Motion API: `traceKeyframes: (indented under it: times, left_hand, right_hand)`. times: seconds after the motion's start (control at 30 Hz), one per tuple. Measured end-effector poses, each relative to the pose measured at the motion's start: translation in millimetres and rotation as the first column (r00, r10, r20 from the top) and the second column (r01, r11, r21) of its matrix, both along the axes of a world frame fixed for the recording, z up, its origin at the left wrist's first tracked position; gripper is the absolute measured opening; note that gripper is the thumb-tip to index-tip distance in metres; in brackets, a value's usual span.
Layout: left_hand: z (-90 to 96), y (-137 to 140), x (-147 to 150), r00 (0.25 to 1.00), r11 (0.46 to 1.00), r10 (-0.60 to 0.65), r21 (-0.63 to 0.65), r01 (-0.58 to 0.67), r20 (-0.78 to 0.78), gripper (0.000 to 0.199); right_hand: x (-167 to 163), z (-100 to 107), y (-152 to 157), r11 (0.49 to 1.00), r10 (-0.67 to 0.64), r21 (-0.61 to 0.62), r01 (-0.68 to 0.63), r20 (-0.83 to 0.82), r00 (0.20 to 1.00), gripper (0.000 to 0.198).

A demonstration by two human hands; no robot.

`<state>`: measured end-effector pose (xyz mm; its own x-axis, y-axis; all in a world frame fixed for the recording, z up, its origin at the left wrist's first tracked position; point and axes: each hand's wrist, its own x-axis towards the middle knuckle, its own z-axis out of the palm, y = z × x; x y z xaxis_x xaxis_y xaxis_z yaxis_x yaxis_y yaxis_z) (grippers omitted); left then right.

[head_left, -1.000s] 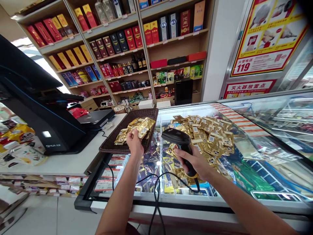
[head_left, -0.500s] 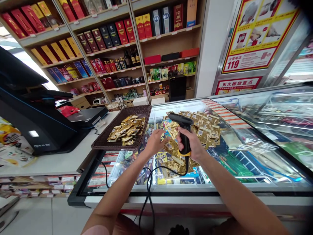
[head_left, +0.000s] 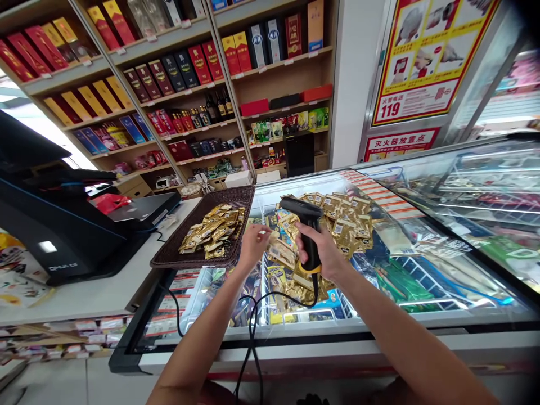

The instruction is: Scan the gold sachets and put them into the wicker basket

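Note:
My right hand [head_left: 318, 247] is wrapped around the handle of a black barcode scanner [head_left: 311, 242] with yellow trim. The scanner's head points left, above gold foil packets [head_left: 348, 219] heaped on the glass of a chest freezer. My left hand [head_left: 253, 246] is over the left edge of this heap, beside the basket, with thumb and fingers drawn together. Whether a packet is between its fingertips is too small to tell. A blurred gold packet [head_left: 282, 253] lies just right of these fingers. More gold packets [head_left: 215, 228] fill part of a brown woven basket [head_left: 162, 257] on the left.
The scanner's black cable [head_left: 253, 332] loops over the front edge of the freezer [head_left: 337, 351]. A black checkout machine [head_left: 50, 225] stands on the left counter [head_left: 95, 292]. Shelves [head_left: 177, 95] with boxed bottles line the back, and a fire notice [head_left: 430, 62] hangs at right.
My left hand has drawn back slightly to the left, and its spread fingers have come together. The scanner stays in my right hand over the packets. The view has shifted a little.

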<state>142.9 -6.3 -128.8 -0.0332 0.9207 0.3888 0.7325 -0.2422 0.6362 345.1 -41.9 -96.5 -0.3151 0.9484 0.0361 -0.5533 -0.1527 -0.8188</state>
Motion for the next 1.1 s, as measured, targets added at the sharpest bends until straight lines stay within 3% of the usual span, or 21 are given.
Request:
traceKeyframes:
  times: [0.1, 0.2, 0.27, 0.47, 0.6, 0.7, 0.8, 0.93, 1.1]
  left_hand:
    - [14.5, -2.8, -21.9, 0.982, 0.997, 0.036, 0.064, -0.049, 0.186, 0.019]
    - [23.3, -5.4, -42.6, 0.877, 0.993, 0.028, 0.085, -0.079, 0.48, 0.042]
    - [24.9, -7.8, -55.0, 0.818, 0.991, 0.041, 0.08, -0.106, 0.573, 0.055]
    - [13.1, -15.7, -86.4, 0.852, 0.923, 0.266, 0.136, -0.36, 0.451, 0.049]
    - [4.2, -16.1, -100.0, 0.883, 0.941, 0.3, 0.042, -0.337, 0.36, 0.042]
    - [2.1, -15.6, -102.9, 0.912, 0.947, 0.288, 0.057, -0.317, 0.292, 0.03]
    - [5.1, -18.6, -98.6, 0.936, 0.923, 0.282, 0.207, -0.325, 0.212, 0.023]
    - [14.0, -27.1, -87.0, 0.938, 0.824, 0.31, 0.448, -0.346, 0.155, 0.021]
    - [20.0, -33.0, -78.7, 0.925, 0.787, 0.331, 0.486, -0.38, 0.187, 0.021]
  right_hand:
    - [-0.4, 0.7, -3.1, 1.0, -0.002, 0.008, 0.002, -0.005, 1.0, 0.035]
    - [-1.4, -0.9, -5.2, 1.0, 0.0, 0.015, 0.001, -0.007, 1.0, 0.035]
    - [-2.5, -2.6, -6.2, 1.0, 0.005, 0.02, -0.005, -0.002, 1.0, 0.035]
    - [-5.8, -6.8, -8.7, 1.0, 0.024, 0.007, -0.025, 0.038, 0.999, 0.035]
    - [-6.9, -7.6, -11.1, 0.999, 0.031, 0.009, -0.032, 0.067, 0.997, 0.034]
    - [-8.7, -7.1, -14.6, 0.999, 0.047, 0.013, -0.048, 0.094, 0.994, 0.035]
    - [-11.6, -6.9, -19.4, 0.998, 0.064, 0.015, -0.067, 0.136, 0.989, 0.036]
    - [-14.8, -8.5, -26.7, 0.988, 0.119, 0.066, -0.137, 0.22, 0.968, 0.036]
    - [-16.8, -13.8, -33.3, 0.959, 0.192, 0.132, -0.251, 0.351, 0.917, 0.036]
